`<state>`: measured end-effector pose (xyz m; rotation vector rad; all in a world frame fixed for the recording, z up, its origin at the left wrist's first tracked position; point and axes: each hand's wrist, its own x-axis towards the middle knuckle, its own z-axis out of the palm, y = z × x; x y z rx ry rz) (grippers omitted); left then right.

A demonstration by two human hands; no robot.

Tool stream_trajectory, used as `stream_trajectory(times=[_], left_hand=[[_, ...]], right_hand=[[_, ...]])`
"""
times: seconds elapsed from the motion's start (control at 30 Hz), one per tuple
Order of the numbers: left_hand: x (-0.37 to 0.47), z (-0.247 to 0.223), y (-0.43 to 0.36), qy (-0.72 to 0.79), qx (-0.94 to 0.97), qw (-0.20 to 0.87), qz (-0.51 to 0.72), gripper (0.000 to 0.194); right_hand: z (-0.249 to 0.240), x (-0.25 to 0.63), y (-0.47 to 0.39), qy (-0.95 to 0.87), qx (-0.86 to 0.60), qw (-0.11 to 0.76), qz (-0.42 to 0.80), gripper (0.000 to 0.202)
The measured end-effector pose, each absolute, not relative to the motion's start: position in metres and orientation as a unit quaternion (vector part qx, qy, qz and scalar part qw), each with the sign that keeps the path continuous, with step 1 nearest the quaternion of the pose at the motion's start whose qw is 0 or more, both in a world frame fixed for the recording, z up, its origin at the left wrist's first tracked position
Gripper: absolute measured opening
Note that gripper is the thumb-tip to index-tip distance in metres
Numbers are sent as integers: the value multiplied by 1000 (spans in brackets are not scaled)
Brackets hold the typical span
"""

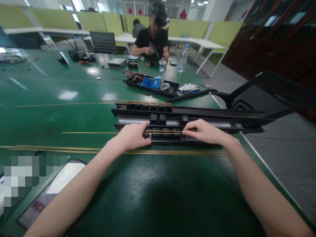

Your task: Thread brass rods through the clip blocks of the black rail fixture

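Long black channel rails (pixel 217 117) lie side by side across the green table, with small black blocks (pixel 162 119) seated along them. Thin brass-coloured rods (pixel 164 132) run lengthwise over the blocks of the nearest rail (pixel 168 143). My left hand (pixel 132 135) grips across this nearest rail, thumb on the near side and a finger on the far side. At the right end of the blocks, my right hand (pixel 202 131) is closed, its thumb and fingertip pinching a thin rod. Its other fingers are partly hidden.
More loose rods (pixel 81 149) lie nearer me, beside a phone (pixel 56 187). Behind the rails are a black tray (pixel 134 84) of tools, gloves (pixel 189 89) and a water bottle (pixel 183 59). Across the table, a person (pixel 158 36) holds a power tool. A chair (pixel 274 89) touches the right side.
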<state>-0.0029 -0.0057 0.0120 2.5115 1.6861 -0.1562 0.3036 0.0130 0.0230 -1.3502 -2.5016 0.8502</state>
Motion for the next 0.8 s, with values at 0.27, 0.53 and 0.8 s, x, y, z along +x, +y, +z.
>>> stream_trajectory(times=[0.27, 0.53, 0.8], left_hand=[[-4, 11, -5, 555, 828, 58, -50, 46], [-3, 14, -5, 560, 823, 71, -58, 48], [-4, 14, -5, 558, 825, 70, -56, 47]], right_hand=[[20, 307, 14, -840, -459, 84, 279, 32], [21, 308, 14, -840, -457, 88, 281, 33], [20, 310, 14, -835, -464, 84, 282, 34]])
